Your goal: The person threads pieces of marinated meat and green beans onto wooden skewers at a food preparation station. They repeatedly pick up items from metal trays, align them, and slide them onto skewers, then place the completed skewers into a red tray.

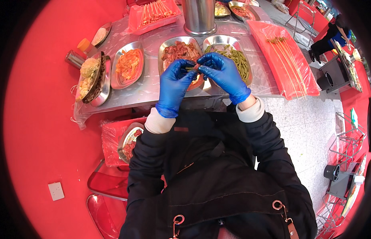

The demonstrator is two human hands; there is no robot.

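My left hand [175, 85] and my right hand [224, 73], both in blue disposable gloves, meet fingertip to fingertip above the metal table. Pinched between them is a small piece of reddish meat [197, 66] with a green strip against it; the fingers hide much of it. Directly beneath is an oval steel tray of meat pieces [179, 51], partly covered by my left hand. Under and beyond my right hand lies an oval steel tray of green beans or similar green pods [240, 61].
A tray of orange-red vegetable [128, 64] stands to the left, beside stacked trays [95, 80]. On the right, a plastic-covered red tray [281, 56] holds long skewers. A steel cylinder [199, 18] and a red tray of skewers [154, 15] stand behind. A person [329, 38] is far right.
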